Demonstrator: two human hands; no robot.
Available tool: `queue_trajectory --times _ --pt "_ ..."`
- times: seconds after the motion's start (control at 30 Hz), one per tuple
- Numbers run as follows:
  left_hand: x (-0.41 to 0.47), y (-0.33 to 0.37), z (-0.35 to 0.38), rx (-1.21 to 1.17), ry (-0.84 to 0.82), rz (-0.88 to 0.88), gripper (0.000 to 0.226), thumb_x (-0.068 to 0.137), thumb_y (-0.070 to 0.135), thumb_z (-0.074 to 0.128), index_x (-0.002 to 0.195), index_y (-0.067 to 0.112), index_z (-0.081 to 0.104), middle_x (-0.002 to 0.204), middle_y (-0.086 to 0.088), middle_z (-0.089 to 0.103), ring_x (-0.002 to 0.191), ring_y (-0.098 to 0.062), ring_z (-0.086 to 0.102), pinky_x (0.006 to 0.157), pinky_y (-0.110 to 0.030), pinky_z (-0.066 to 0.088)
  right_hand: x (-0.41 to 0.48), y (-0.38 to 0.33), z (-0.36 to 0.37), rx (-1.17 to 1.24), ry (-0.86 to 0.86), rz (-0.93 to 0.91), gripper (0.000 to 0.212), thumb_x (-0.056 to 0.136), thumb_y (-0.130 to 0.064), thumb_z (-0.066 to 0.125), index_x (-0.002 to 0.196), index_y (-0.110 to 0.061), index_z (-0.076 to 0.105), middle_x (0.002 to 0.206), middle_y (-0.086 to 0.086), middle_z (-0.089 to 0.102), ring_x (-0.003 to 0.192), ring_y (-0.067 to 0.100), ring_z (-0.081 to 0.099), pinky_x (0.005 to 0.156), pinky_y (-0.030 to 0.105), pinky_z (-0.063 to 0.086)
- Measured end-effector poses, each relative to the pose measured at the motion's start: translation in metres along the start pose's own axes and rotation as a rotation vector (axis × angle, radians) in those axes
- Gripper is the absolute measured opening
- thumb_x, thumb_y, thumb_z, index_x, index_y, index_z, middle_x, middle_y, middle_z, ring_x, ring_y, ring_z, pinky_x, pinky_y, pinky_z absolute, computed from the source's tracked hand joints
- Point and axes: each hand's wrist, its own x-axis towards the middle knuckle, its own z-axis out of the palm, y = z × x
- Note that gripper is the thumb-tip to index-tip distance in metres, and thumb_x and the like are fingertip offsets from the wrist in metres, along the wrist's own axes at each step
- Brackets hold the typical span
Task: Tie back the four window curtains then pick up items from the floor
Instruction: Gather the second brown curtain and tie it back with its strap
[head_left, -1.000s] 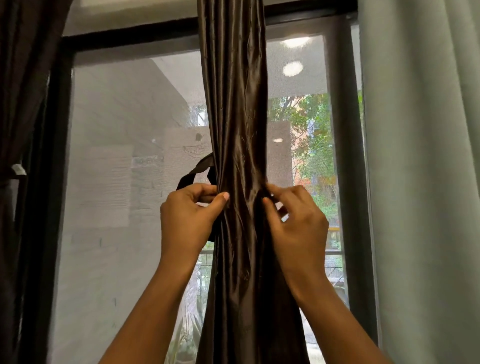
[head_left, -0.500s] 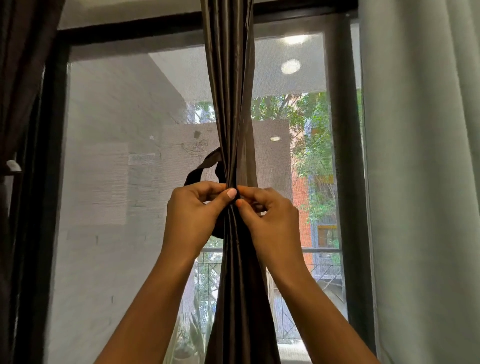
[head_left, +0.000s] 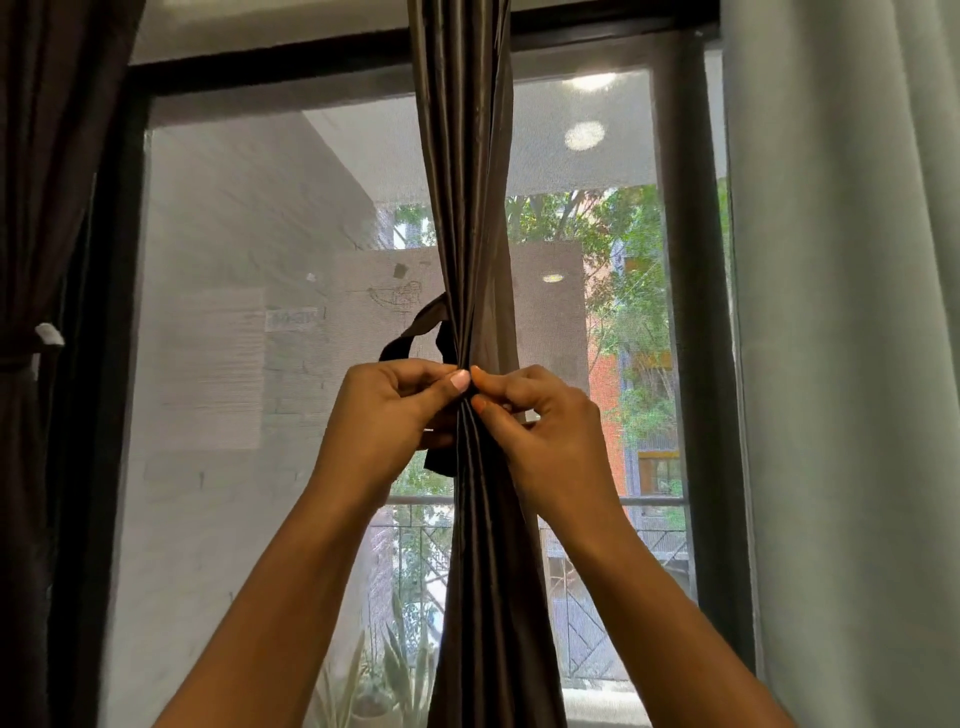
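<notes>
- Brown curtain (head_left: 470, 208) hangs mid-window, running top to bottom of the view. It's bunched to a narrow waist at hand height and flares out again below.
- Bare glass on both sides: wide gap on the left to the dark curtain (head_left: 47, 182), narrower gap on the right to the window frame (head_left: 701, 415) post.
- Left hand (head_left: 384, 421): fingers curled, thumb tip pressed vs the waist, gripping the tie strap (head_left: 408, 335). Strap loop sticks out up-left of the hand, and a short end hangs just under it.
- Right hand (head_left: 545, 441): thumb + forefinger pinch the curtain folds at the waist, other fingers curled in. The two thumb tips nearly touch.
- Pale grey-green curtain (head_left: 841, 364) fills the right edge, hanging loose just past the frame post.
- Dark curtain at left is cinched w/ a band, w/ a white tag (head_left: 49, 334) on it.
- Outside thru the mesh: railing (head_left: 660, 501), potted plants (head_left: 395, 670), trees, brick bldg.
- Can't tell if the right hand also has a strap end, since folds + fingers hide it. Strap's path round the back isn't visible. Brown curtain's hem + top are cut off by the view edges.
</notes>
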Motion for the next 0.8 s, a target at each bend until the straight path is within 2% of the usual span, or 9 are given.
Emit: queue_trajectory --times 0.13,0.23,0.3,0.37,0.47,0.57,0.67,0.73,0.8 --pt "0.001 0.006 -0.003 0.014 -0.016 -0.001 0.016 0.088 0.022 0.064 0.084 0.01 0.074 0.072 -0.002 0.074 0.063 -0.011 0.071 0.054 -0.018 0.053 -0.005 0.004 0.003 -0.077 0.002 -0.065 0.024 0.088 -0.017 0.064 0.111 -0.024 0.07 0.075 -0.01 0.055 0.072 0.008 0.057 0.062 0.017 0.045" --pt "0.004 0.007 -0.003 0.074 0.011 0.023 0.013 0.087 0.018 0.066 0.081 0.008 0.073 0.071 -0.006 0.073 0.063 -0.013 0.071 0.055 -0.019 0.054 -0.007 0.01 0.005 -0.081 -0.067 -0.07 0.029 0.088 -0.025 0.059 0.116 -0.03 0.065 0.082 -0.005 0.056 0.083 0.016 0.058 0.07 0.024 0.046" --pt "0.008 0.002 -0.005 0.129 0.047 0.034 0.013 0.088 0.016 0.066 0.08 0.008 0.073 0.073 -0.011 0.073 0.068 -0.021 0.072 0.062 -0.029 0.06 -0.004 0.018 -0.001 -0.018 -0.135 -0.042 0.029 0.087 -0.026 0.057 0.113 -0.035 0.064 0.086 -0.005 0.058 0.091 0.017 0.058 0.076 0.026 0.047" --pt "0.011 -0.005 -0.007 0.237 0.102 0.052 0.012 0.087 0.02 0.068 0.081 0.011 0.074 0.075 -0.01 0.073 0.072 -0.025 0.072 0.074 -0.043 0.06 0.002 0.032 -0.007 -0.035 -0.091 0.02 0.022 0.089 -0.02 0.06 0.104 -0.032 0.071 0.089 -0.007 0.058 0.094 0.013 0.058 0.077 0.021 0.045" --pt "0.012 -0.01 -0.006 0.304 0.158 0.07 0.013 0.085 0.024 0.069 0.085 0.012 0.074 0.077 -0.008 0.072 0.075 -0.024 0.071 0.076 -0.048 0.059 0.012 0.054 -0.006 -0.173 0.078 0.276 0.026 0.09 -0.022 0.061 0.116 -0.025 0.063 0.105 -0.006 0.055 0.104 0.015 0.054 0.081 0.024 0.04" --pt "0.011 -0.01 -0.007 0.34 0.182 0.083 0.016 0.086 0.026 0.068 0.089 0.011 0.074 0.078 -0.007 0.072 0.077 -0.023 0.07 0.075 -0.047 0.059 0.019 0.065 -0.003 0.189 -0.109 0.711 0.048 0.091 -0.036 0.059 0.134 -0.02 0.045 0.119 -0.002 0.053 0.11 0.016 0.05 0.09 0.035 0.038" --pt "0.011 -0.01 -0.009 0.356 0.18 0.076 0.014 0.086 0.025 0.068 0.087 0.013 0.074 0.076 -0.008 0.071 0.076 -0.023 0.07 0.074 -0.047 0.059 0.019 0.066 -0.005 0.395 -0.163 0.784 0.033 0.089 -0.03 0.061 0.116 -0.011 0.061 0.107 0.004 0.066 0.101 0.02 0.059 0.079 0.033 0.047" --pt "0.011 -0.01 -0.01 0.364 0.187 0.078 0.013 0.086 0.025 0.068 0.086 0.014 0.074 0.075 -0.007 0.071 0.076 -0.023 0.069 0.074 -0.047 0.059 0.017 0.068 -0.003 0.388 -0.001 0.702 0.016 0.086 -0.017 0.066 0.099 -0.007 0.066 0.098 0.01 0.069 0.088 0.022 0.063 0.066 0.025 0.052" --pt "0.011 -0.01 -0.011 0.384 0.202 0.082 0.014 0.086 0.026 0.068 0.087 0.014 0.074 0.076 -0.005 0.071 0.075 -0.021 0.069 0.075 -0.046 0.059 0.014 0.069 -0.003 0.24 0.176 0.628 0.007 0.081 -0.016 0.071 0.086 -0.013 0.067 0.091 0.01 0.071 0.079 0.022 0.066 0.069 0.033 0.056"
